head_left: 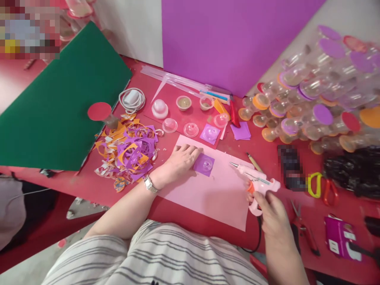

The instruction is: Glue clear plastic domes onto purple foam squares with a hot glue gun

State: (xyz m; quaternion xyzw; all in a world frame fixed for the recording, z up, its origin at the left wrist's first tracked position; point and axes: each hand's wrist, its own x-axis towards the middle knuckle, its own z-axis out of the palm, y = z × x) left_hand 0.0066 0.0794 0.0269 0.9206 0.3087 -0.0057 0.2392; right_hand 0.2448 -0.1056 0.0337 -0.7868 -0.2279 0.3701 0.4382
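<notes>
Green board [65,103], one, we list far left of the left hand, slanting over the red bench [170,209]. At its right edge, one clear piece with a red disc [99,111].

Heap of orange and purple scraps [130,148], left of the left hand, near the wrist. Coiled white cable [132,100], beyond the heap.

Left hand [184,158], palm down on a pink sheet [204,198], fingers stretched out and loose, gripping nothing that we can see; a watch [151,184] at its wrist.

Beyond the left hand we count one white domed piece [160,108], two clear domed lids [170,125] and a small cup [183,103]; farther off, a bundle of clear strips [184,83].

Purple square [198,168], on the pink sheet between the hands, just beside the left fingertips, bearing a clear dome [207,164]. A second purple square with a dome [210,133] lies beyond it.

Orange cutter [221,108], past the second square; stack of purple squares [241,131], to its right, beyond the right hand.

Pink glue gun [258,180], grasped by its handle in the right hand [271,209], nozzle directed leftward, apart from the dome.

Pile of clear bottles [308,95] with coloured discs, beyond and right of the right hand. Right of that hand we also enter red-handled pliers [305,229], a yellow handle [314,185], a purple packet [341,237] and black plastic [353,170].
</notes>
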